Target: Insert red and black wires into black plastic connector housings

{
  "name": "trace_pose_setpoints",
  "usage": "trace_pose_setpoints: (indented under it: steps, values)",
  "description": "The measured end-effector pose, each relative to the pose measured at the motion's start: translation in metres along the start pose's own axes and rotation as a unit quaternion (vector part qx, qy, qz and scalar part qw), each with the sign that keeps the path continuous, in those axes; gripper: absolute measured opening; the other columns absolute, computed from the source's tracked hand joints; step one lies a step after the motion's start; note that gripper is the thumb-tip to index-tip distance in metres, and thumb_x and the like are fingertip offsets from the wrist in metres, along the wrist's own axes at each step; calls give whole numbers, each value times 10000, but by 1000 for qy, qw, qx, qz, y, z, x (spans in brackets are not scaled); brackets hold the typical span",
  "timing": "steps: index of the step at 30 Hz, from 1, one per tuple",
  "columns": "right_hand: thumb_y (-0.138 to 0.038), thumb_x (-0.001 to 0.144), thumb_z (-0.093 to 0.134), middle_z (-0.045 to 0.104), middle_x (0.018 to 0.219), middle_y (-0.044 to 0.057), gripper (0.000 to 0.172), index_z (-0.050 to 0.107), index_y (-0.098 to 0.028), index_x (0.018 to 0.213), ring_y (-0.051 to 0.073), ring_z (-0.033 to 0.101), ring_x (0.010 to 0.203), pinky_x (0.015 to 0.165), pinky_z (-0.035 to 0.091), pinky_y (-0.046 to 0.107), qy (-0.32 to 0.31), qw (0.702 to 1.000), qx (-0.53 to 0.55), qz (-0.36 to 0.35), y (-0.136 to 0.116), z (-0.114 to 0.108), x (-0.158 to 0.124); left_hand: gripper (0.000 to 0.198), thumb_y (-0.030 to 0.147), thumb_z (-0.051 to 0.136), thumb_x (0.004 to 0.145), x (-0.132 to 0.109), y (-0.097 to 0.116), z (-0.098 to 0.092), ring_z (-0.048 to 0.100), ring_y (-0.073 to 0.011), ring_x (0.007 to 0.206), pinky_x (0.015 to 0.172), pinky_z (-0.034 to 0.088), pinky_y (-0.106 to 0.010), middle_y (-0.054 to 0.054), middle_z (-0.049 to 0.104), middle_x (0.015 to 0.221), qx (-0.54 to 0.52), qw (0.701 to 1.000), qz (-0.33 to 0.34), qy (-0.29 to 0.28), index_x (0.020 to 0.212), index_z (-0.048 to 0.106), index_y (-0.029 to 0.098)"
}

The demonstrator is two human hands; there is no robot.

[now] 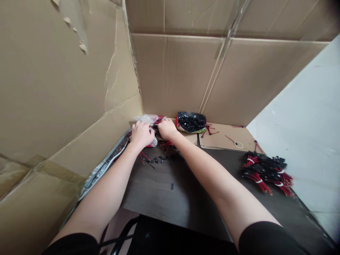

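Note:
Both my arms reach forward to the far left corner of a dark table (170, 191). My left hand (141, 134) is closed, fingers curled down onto a pile of red and black wires (163, 143) beside a clear plastic bag (146, 118). My right hand (166, 128) is closed too, pressed into the same pile just to the right; what its fingers grip is hidden. Small black connector pieces (160, 159) lie loose on the table below my hands.
An open pouch of black parts (191, 123) stands right of my hands. Tied bundles of red wires with black ends (267, 171) lie at the right. A flat cardboard sheet (228, 138) holds stray wires. Cardboard walls (66, 88) close in left and behind.

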State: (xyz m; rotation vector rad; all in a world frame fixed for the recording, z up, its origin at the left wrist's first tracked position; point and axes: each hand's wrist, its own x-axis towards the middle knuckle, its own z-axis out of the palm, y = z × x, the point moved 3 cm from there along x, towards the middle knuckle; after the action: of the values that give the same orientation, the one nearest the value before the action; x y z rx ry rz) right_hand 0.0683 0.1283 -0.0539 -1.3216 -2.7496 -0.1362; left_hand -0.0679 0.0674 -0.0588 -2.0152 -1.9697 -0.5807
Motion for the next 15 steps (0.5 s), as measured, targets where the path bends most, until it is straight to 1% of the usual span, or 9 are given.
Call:
trace_pose_setpoints:
  steps: [5,9,12,14,15]
  values:
    - [-109,1008,519,730,1235,274,340,792,-56,1205,374,663,1232,1005,555,416,19,999,3,28,6,-9,-14,300,299,530,978,0,3,-2,621,-396,1194,1029,471,-533,-181,761,1190,5,1000,-15,-10,1081,779,168]
    - [-140,989,562,731,1220,260,308,778,-53,1190,356,681,1184,978,554,381,44,997,10,61,16,-22,-36,287,304,540,972,-1,5,-5,625,-396,1197,1036,476,-535,-173,765,1190,-1,1000,-21,-5,1083,769,171]
    - [-185,1049,492,749,1133,222,317,788,-83,1093,307,708,1056,949,532,355,61,995,24,79,26,-33,-64,301,311,536,983,-3,10,-9,621,-404,1200,1041,478,-549,-182,759,1196,-22,1000,-11,7,1126,754,160]
    - [-213,1094,437,749,1070,190,372,786,-108,1020,277,703,994,934,506,342,91,990,64,90,34,-39,-92,317,306,540,983,-7,17,-11,607,-410,1225,1061,473,-561,-186,749,1235,-41,999,7,10,1176,740,153]
    - [-227,1104,437,747,1032,167,374,781,-124,997,265,697,969,916,494,334,94,988,85,86,37,-40,-108,325,306,545,982,-9,22,-11,599,-409,1240,1074,470,-565,-184,743,1262,-52,998,20,8,1198,733,152]
